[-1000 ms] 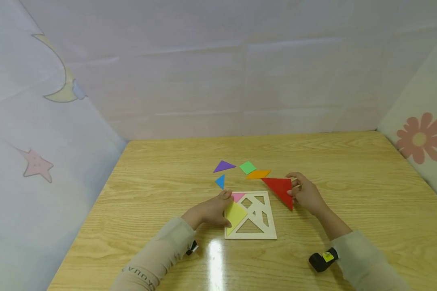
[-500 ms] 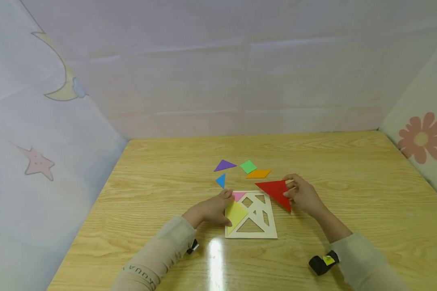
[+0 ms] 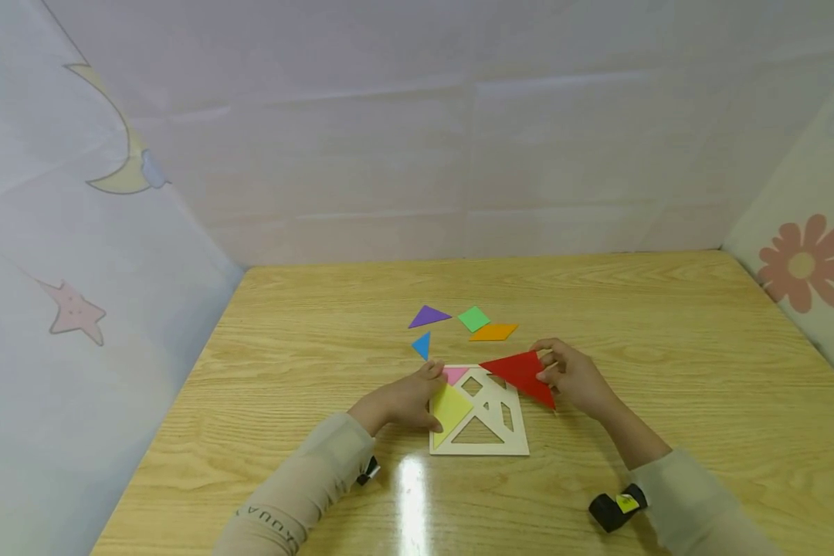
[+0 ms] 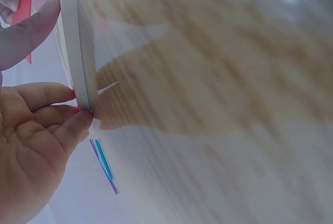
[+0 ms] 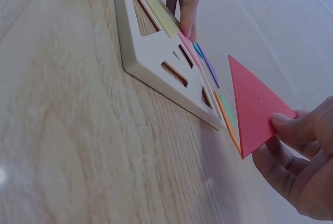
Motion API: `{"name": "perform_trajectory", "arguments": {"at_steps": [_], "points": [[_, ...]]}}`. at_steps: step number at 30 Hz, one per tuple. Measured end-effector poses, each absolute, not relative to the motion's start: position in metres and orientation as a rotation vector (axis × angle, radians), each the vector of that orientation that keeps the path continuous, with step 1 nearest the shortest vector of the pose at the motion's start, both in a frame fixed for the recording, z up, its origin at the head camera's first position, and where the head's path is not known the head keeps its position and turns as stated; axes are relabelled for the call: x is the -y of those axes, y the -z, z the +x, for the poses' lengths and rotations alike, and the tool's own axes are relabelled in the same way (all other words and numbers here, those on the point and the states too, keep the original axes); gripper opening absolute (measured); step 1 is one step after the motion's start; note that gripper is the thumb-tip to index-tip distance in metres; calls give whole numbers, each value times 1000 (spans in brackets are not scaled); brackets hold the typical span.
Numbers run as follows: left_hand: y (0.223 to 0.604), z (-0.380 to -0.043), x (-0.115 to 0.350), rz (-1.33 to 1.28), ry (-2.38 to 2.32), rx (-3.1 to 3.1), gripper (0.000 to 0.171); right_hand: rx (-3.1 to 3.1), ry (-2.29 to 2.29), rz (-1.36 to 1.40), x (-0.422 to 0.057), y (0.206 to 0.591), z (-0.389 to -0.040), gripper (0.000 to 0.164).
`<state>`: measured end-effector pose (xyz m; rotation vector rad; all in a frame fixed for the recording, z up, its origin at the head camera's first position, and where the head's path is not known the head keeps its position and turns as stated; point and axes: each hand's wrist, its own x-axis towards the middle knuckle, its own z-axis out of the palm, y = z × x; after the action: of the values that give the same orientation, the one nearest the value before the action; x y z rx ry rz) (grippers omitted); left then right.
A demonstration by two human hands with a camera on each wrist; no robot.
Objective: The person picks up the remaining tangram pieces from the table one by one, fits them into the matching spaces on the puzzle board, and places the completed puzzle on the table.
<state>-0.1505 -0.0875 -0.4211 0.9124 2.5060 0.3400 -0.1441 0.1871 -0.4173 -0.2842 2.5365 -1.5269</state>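
A pale wooden tangram tray with cut-out holes lies on the table. My left hand rests along its left side, thumb and fingers spread over the edge. In the left wrist view its fingertips touch the tray's side. Under that hand a yellow triangle and a pink triangle sit in the tray. My right hand pinches a large red triangle between thumb and fingers. The red triangle is tilted, and overlaps the tray's upper right corner in the head view; the right wrist view shows it raised beside the tray.
Beyond the tray lie a purple triangle, a blue triangle, a green square and an orange parallelogram. The wooden table meets printed cloth walls at its back and sides.
My right hand has moved left with the red triangle, turning it slightly and bringing its tip over the tray's upper right part. The left hand has stayed on the tray.
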Motion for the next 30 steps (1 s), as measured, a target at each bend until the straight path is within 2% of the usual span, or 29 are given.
{"name": "perform_trajectory", "arguments": {"at_steps": [30], "points": [[418, -150, 89, 930, -357, -2503, 81, -2415, 1445, -462, -178, 423, -140, 36]]}}
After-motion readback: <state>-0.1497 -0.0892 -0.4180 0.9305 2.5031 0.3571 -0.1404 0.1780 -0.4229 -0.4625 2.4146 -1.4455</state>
